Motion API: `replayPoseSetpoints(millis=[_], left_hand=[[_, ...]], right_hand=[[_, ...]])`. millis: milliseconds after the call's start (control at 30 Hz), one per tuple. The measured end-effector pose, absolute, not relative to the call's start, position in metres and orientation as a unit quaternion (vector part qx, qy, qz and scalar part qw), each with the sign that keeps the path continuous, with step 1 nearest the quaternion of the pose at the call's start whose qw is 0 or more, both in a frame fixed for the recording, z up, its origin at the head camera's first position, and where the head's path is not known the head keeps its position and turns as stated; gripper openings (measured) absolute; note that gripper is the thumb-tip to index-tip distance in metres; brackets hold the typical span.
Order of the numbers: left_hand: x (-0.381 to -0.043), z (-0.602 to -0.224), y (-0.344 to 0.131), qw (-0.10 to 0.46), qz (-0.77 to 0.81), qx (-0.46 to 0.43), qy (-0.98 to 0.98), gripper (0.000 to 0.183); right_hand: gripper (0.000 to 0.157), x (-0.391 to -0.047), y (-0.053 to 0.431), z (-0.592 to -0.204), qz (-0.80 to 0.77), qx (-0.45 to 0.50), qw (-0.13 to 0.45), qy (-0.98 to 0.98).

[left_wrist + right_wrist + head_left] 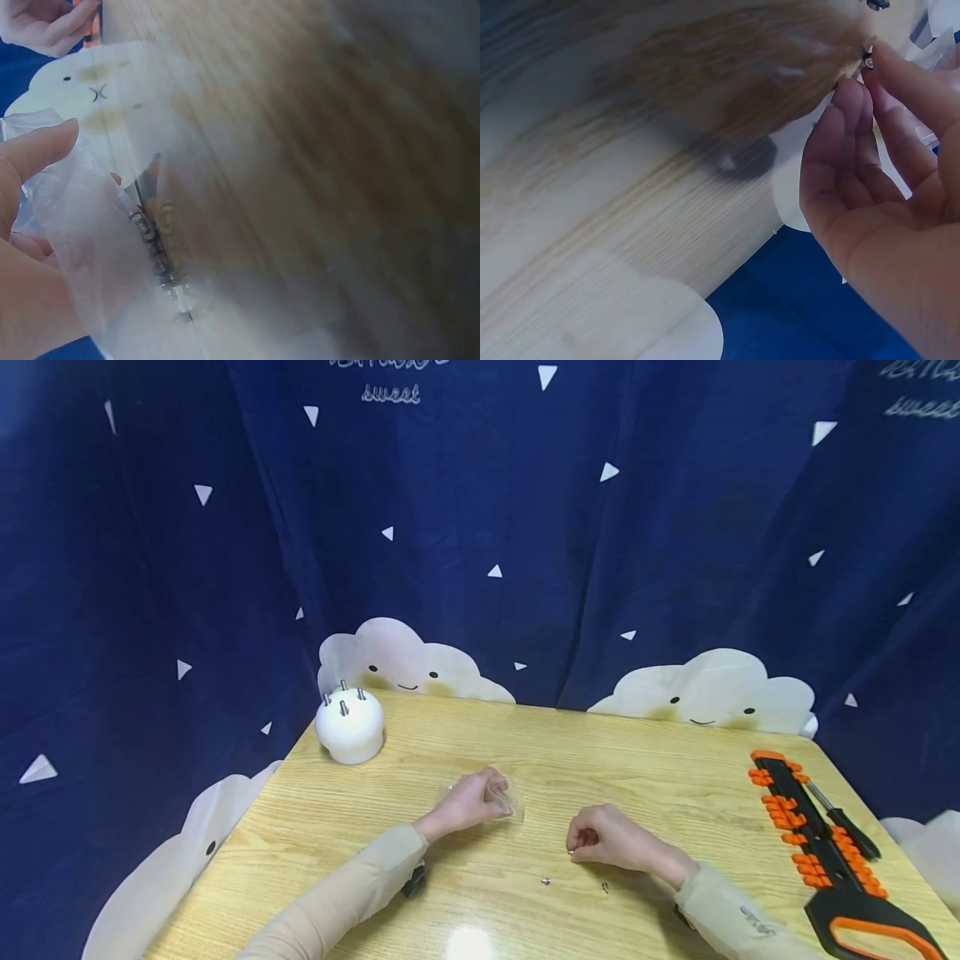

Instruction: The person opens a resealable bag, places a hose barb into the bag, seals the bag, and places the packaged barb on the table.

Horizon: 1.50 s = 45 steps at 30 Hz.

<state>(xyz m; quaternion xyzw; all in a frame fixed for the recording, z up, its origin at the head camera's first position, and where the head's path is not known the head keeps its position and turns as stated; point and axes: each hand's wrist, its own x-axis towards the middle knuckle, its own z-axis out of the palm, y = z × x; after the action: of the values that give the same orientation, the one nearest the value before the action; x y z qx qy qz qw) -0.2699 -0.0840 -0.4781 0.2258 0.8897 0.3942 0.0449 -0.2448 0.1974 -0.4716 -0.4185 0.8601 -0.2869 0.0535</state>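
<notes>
My left hand (468, 800) holds a clear plastic bag (513, 802) just above the middle of the table. Inside the bag, in the left wrist view, several small metal screws (154, 251) lie bunched along a fold. My right hand (611, 837) is low over the wood, to the right of the bag. Between its thumb and forefinger it pinches a small metal screw (868, 60). Two loose screws lie on the table in front of that hand: one screw (545, 881) to the left, another screw (605, 887) nearer the right wrist.
A white rounded base with upright metal pins (349, 727) stands at the back left. Along the right edge lies a black and orange tool rack (813, 835), with a screwdriver (847, 822) beside it. Cloud-shaped boards (705, 693) and a blue curtain (487, 485) border the wooden table (570, 760).
</notes>
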Motion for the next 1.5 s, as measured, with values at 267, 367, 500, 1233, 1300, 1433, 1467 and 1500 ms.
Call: replayPoseSetpoints(millis=[267,367,500,1233,1300,1433,1467,1500], left_hand=[[-0.270,-0.480,-0.084,0.048,0.395,0.220,0.891,0.040],[-0.269,-0.478,-0.084,0.047,0.396,0.222,0.890,0.040],[-0.269,-0.477,-0.084,0.047,0.392,0.224,0.891,0.041],[-0.273,-0.477,-0.083,0.047,0.387,0.219,0.895,0.040],[-0.272,-0.477,-0.084,0.047,0.387,0.220,0.894,0.040],[-0.272,-0.477,-0.083,0.048,0.391,0.226,0.891,0.038],[-0.273,-0.477,-0.083,0.048,0.394,0.228,0.889,0.038],[-0.273,-0.477,-0.083,0.050,0.398,0.230,0.887,0.038]], right_hand=[[0.012,-0.248,0.196,-0.470,-0.278,-0.425,0.046,0.860],[0.012,-0.250,0.194,-0.467,-0.286,-0.423,0.046,0.858],[0.011,-0.255,0.190,-0.463,-0.291,-0.417,0.036,0.860],[0.007,-0.284,0.153,-0.441,-0.278,-0.399,-0.009,0.874],[0.007,-0.286,0.148,-0.440,-0.278,-0.400,-0.009,0.873],[0.007,-0.289,0.139,-0.436,-0.274,-0.399,-0.001,0.875],[0.007,-0.290,0.137,-0.436,-0.273,-0.399,0.002,0.875],[0.007,-0.290,0.135,-0.435,-0.273,-0.399,0.005,0.875]])
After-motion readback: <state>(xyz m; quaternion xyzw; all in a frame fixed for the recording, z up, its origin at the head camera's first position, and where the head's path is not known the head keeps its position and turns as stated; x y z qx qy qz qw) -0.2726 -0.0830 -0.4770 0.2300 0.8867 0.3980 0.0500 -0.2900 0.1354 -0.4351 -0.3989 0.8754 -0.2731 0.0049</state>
